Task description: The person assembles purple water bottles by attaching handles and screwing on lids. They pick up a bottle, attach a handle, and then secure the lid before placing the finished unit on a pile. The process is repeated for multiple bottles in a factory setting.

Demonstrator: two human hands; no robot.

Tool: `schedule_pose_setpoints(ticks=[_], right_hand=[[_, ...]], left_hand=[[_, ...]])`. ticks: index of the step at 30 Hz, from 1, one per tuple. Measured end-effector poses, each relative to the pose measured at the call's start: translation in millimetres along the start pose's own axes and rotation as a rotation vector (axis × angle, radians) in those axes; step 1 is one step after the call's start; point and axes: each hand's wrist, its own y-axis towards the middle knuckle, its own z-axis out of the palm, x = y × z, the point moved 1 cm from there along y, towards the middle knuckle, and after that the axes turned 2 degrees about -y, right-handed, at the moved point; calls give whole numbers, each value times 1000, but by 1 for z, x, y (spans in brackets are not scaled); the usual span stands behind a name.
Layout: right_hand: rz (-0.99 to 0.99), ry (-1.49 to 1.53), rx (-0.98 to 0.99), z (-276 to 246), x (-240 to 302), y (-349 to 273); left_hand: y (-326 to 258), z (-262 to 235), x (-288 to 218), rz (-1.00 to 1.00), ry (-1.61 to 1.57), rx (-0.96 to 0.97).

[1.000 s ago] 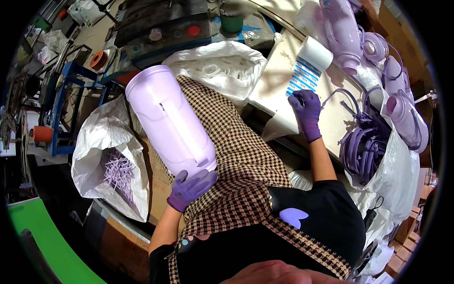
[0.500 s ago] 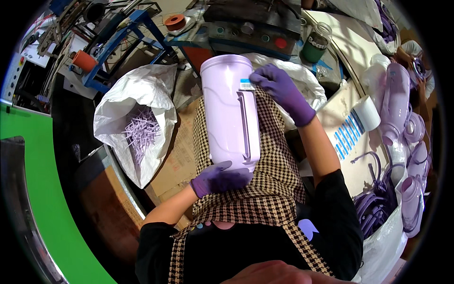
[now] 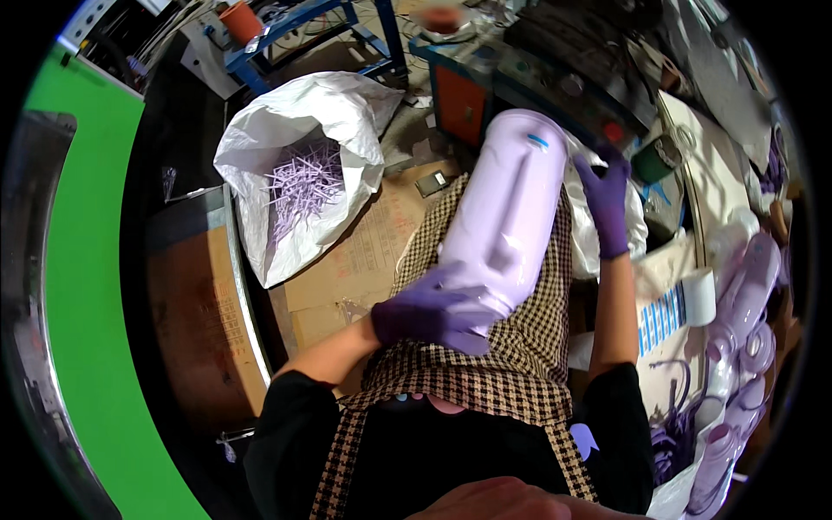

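Observation:
A large lilac plastic jug [image 3: 498, 204] with a long side handle lies tilted across my lap, its far end leaning right. A small blue-and-white sticker [image 3: 538, 140] shows close to that far end. My left hand [image 3: 433, 312], in a purple glove, is wrapped round the jug's near end. Just right of the far end, my right hand [image 3: 606, 201] is off the jug, gloved likewise, its fingers apart and slightly blurred. Under the jug is my checked apron [image 3: 416, 355].
A white sack [image 3: 364, 108] of thin lilac plastic scraps [image 3: 303, 184] stands left on cardboard [image 3: 338, 277]. At right, a sheet of blue-and-white stickers [image 3: 662, 321] and a white roll [image 3: 698, 297] lie near several lilac jug parts [image 3: 752, 277]. A dark machine [image 3: 568, 65] stands ahead.
The jug has turned about its length and tipped, its far end going right. My right hand has come away from the sticker and spread its fingers. The whole view has swung left.

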Motion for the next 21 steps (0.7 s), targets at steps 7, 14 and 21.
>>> schedule_pose_setpoints(ticks=[7, 14, 21], right_hand=[[-176, 106, -15, 10, 10, -78], [-440, 96, -140, -46, 89, 9], [-562, 80, 40, -9, 55, -114]], left_hand=[[-55, -62, 7, -1207, -583, -984], [-34, -98, 42, -1059, -1036, -1114], [157, -70, 120, -623, -1037, -771]])
